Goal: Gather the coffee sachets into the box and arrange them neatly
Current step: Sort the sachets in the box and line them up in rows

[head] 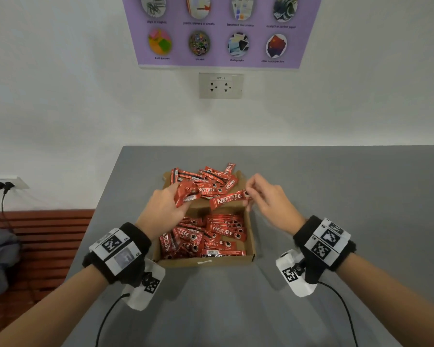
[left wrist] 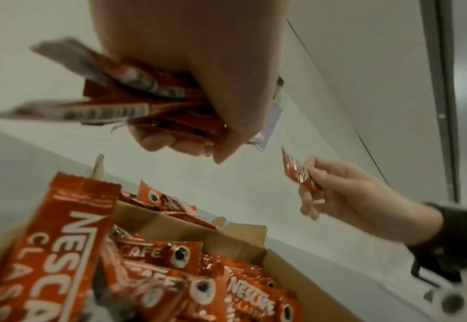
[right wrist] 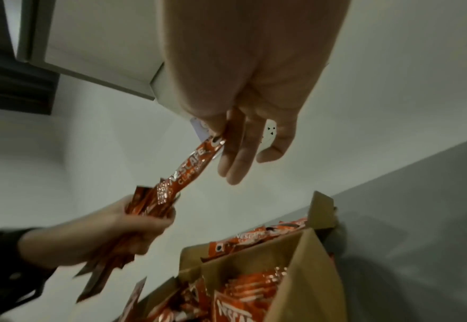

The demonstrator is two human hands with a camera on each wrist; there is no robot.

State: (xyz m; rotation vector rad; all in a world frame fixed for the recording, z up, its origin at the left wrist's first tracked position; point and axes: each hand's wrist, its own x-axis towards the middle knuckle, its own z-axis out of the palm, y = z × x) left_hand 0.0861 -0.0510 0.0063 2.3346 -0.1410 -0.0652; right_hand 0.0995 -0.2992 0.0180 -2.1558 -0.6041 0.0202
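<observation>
While I stand over a grey table (head: 336, 196), my two hands hover above an open cardboard box (head: 251, 236) that sits near the middle of it. My left hand (head: 161, 211) is clenched round a small bundle of red coffee sachets (head: 186, 194), their ends fanning out past my fingers. My right hand (head: 268, 201) pinches one end of a single sachet (head: 229, 200) between thumb and fingertips; its other fingers are loose. That sachet hangs level over the box, its free end pointing toward the bundle. In the right wrist view its far end reaches the bundle, though I cannot tell whether it touches.

Inside the box, many sachets (head: 211, 239) already lie in rough rows, some straight, some skewed. Behind the box, a loose heap of sachets (head: 208, 176) rests on the folded-out back flap and has yet to go in.

On the wall ahead are a purple poster (head: 221, 31) and a power socket (head: 221, 85).

I judge that I am adding the single sachet to the bundle before laying them down together. The risks: the foil is slick, so a loose squeeze could let the fanned sachets slide out and scatter. Pushing the new one in crooked could splay the bundle. Dropping the lot carelessly would disturb the rows below, and brushing the back flap could spill the heap onto the table.
</observation>
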